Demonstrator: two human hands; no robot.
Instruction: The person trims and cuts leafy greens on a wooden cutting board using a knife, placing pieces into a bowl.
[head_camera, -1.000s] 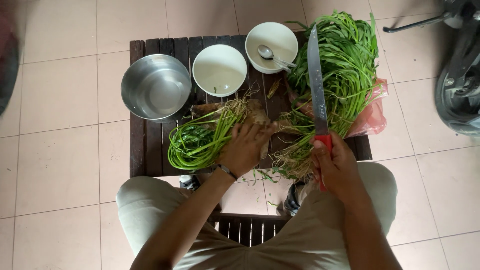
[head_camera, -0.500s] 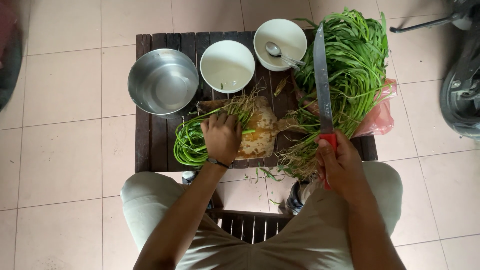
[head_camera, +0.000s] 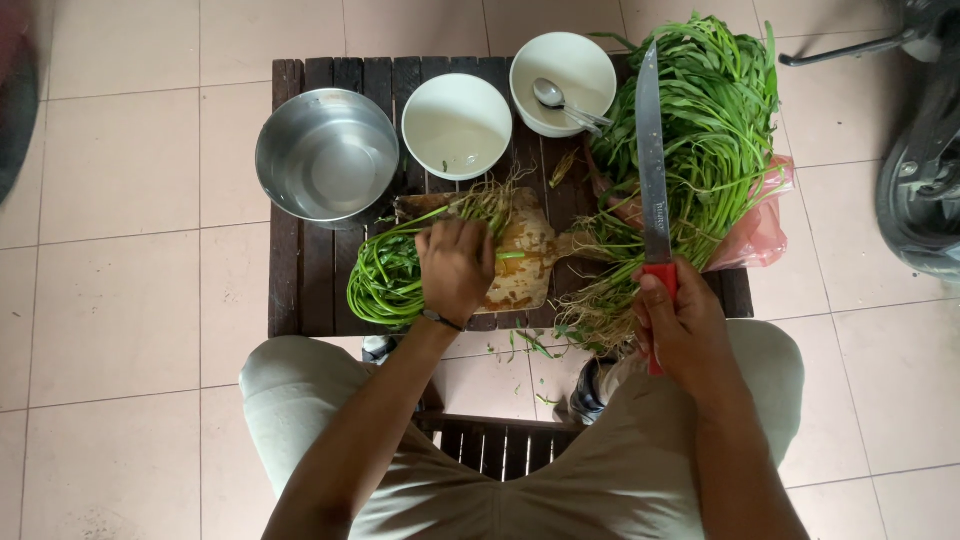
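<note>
Here the left hand (head_camera: 455, 270) lies palm down, fingers curled over a bundle of green stems (head_camera: 385, 280), pinning it to a wooden cutting board (head_camera: 525, 262). The looped green ends of the bundle spill out to the left of that hand, and the pale rooty ends poke out on its far side, toward the bowls. The right hand (head_camera: 683, 325) is shut around the red handle of a long knife (head_camera: 652, 170), held near the table's near right edge; the blade points away from the person, over a big heap of loose greens (head_camera: 715, 120), and stands well apart from the bundle under the other hand. The heap lies on a pink plastic bag (head_camera: 765, 225) at the right end of a low dark slatted table (head_camera: 300, 200). On the far side of the board stand a steel bowl (head_camera: 325, 155) at the left, an empty white bowl (head_camera: 457, 125) in the middle, and a second white bowl with a spoon (head_camera: 560, 95) just right of it. The person's knees in light trousers frame the near edge, above a pale tiled floor (head_camera: 130, 300).
</note>
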